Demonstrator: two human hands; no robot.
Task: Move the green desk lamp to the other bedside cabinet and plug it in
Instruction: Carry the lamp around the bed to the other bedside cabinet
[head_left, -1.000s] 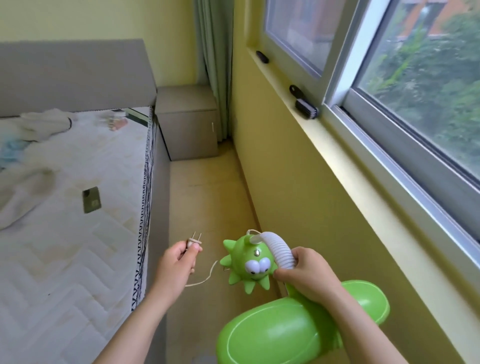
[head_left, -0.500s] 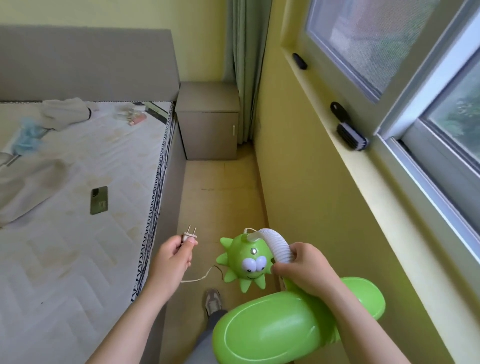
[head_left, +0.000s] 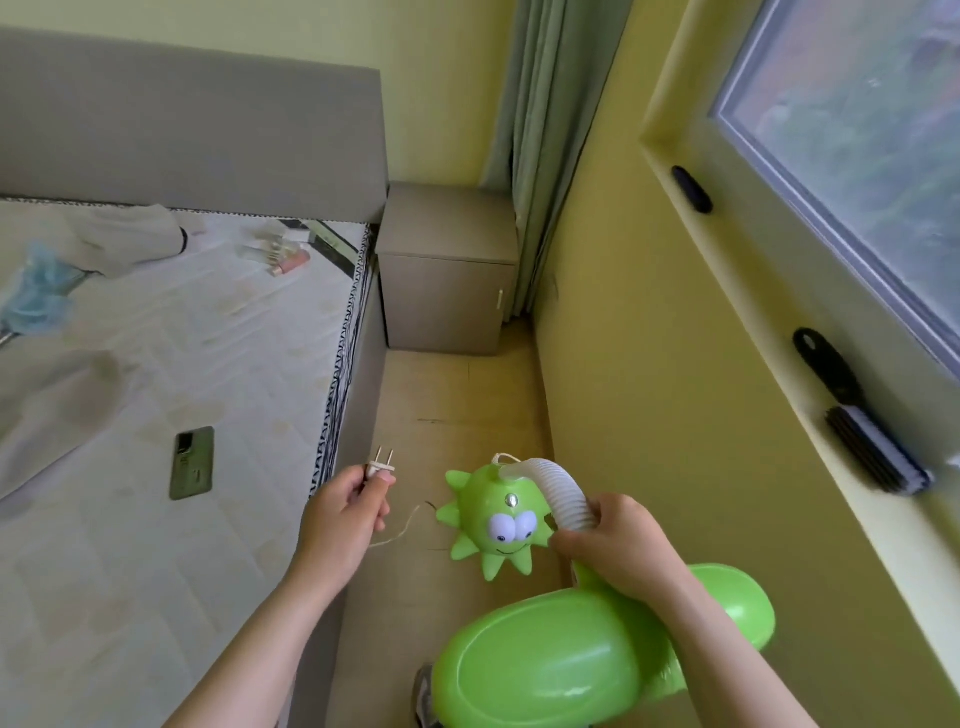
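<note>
The green desk lamp (head_left: 545, 665) is carried low in front of me, its spiky cartoon head (head_left: 493, 517) pointing toward the floor. My right hand (head_left: 618, 545) grips its white flexible neck (head_left: 558, 491). My left hand (head_left: 343, 514) pinches the two-pin plug (head_left: 381, 465), prongs up, with the thin cord (head_left: 400, 530) sagging between hand and lamp. The grey bedside cabinet (head_left: 447, 270) stands ahead in the corner between bed and curtain, its top bare.
A bare mattress (head_left: 156, 415) with a phone (head_left: 192, 462), clothes and small bottles lies on my left. A narrow floor strip (head_left: 457, 405) runs between the bed and yellow wall. On the windowsill (head_left: 831, 364) lie a black brush and a dark object. Green curtain (head_left: 545, 156) hangs by the cabinet.
I have moved forward along the strip, so the cabinet looks nearer and larger. Both hands keep the same hold on plug and lamp neck.
</note>
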